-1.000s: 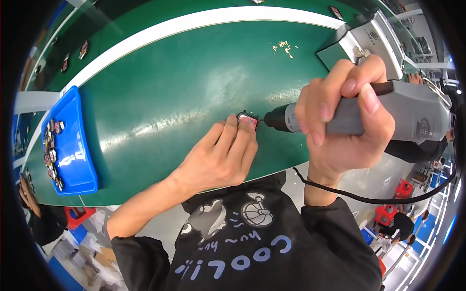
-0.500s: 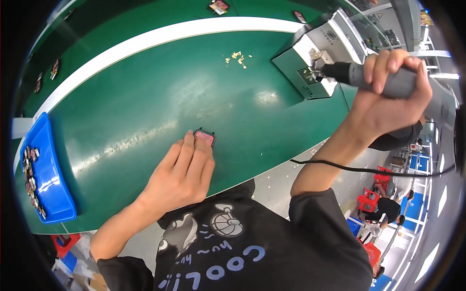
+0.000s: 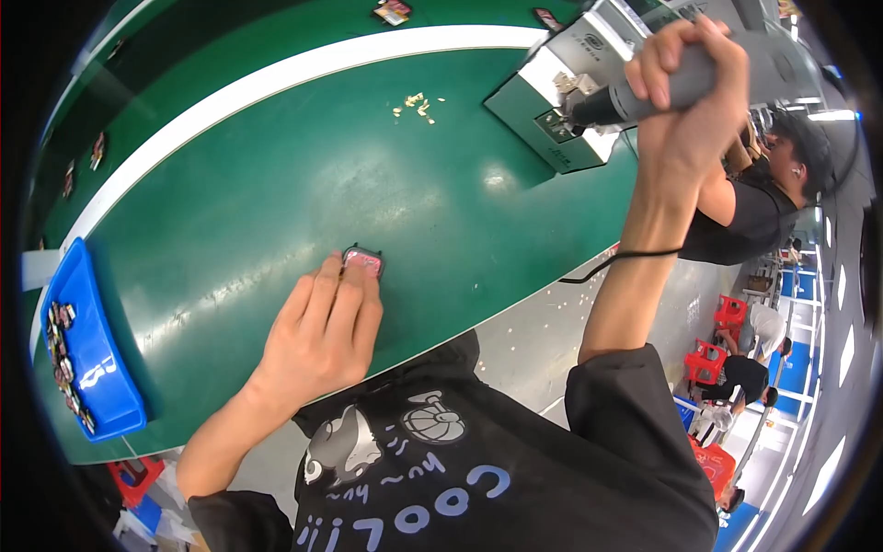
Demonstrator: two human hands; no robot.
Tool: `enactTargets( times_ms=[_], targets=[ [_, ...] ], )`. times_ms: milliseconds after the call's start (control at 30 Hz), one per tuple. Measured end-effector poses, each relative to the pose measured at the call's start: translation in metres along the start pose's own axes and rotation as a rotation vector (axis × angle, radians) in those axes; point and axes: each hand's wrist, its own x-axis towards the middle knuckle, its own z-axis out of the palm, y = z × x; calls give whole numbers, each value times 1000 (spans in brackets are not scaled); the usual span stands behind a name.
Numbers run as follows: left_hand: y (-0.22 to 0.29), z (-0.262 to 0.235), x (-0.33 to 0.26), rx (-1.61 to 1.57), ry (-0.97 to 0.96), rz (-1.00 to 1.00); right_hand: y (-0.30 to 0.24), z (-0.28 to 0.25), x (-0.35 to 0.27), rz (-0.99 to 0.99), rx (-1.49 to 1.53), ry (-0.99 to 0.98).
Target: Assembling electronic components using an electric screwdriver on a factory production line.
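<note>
My left hand rests on the green work table. Its fingertips press on a small black-framed piece with a pink face, whose near part they cover. Up at the right, my right hand is wrapped round a grey electric screwdriver with a dark nose and a black cable. The nose points down at the pale box-shaped screw feeder, by its small dark opening. The hand and nose partly hide the feeder, and I cannot make out whether a screw sits on the bit.
A blue tray of small dark pieces stands at the left edge. Little yellowish bits lie scattered near the feeder. Past a white rail, more small packages lie on a green surface. Another person is close at right.
The whole view has shifted slightly, bringing the person at right further into sight. My right hand and the screwdriver's rear have risen, with the nose still at the feeder. My left hand keeps its hold.
</note>
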Motion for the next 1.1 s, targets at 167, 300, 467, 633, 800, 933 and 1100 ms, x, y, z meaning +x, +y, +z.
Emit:
enactTargets(
  times_ms=[167, 300, 467, 633, 800, 933, 1100],
  targets=[
    [4, 3, 3, 35, 29, 32, -18, 21, -43, -116, 34, -71],
    [4, 1, 1, 35, 13, 42, -20, 6, -25, -155, -8, -15],
    [4, -2, -1, 7, -21, 25, -10, -13, 5, -146, -77, 4],
    [0, -2, 2, 20, -3, 41, 8, -1, 11, -132, -43, 124],
    [1, 0, -1, 16, -1, 13, 10, 11, -19, 14, 9, -40],
    [2, 2, 4, 65, 43, 48, -4, 42, -75, -6, 184, -164],
    [5, 1, -4, 44, -1, 17, 1, 80, -109, 7, 331, -336]
  ],
)
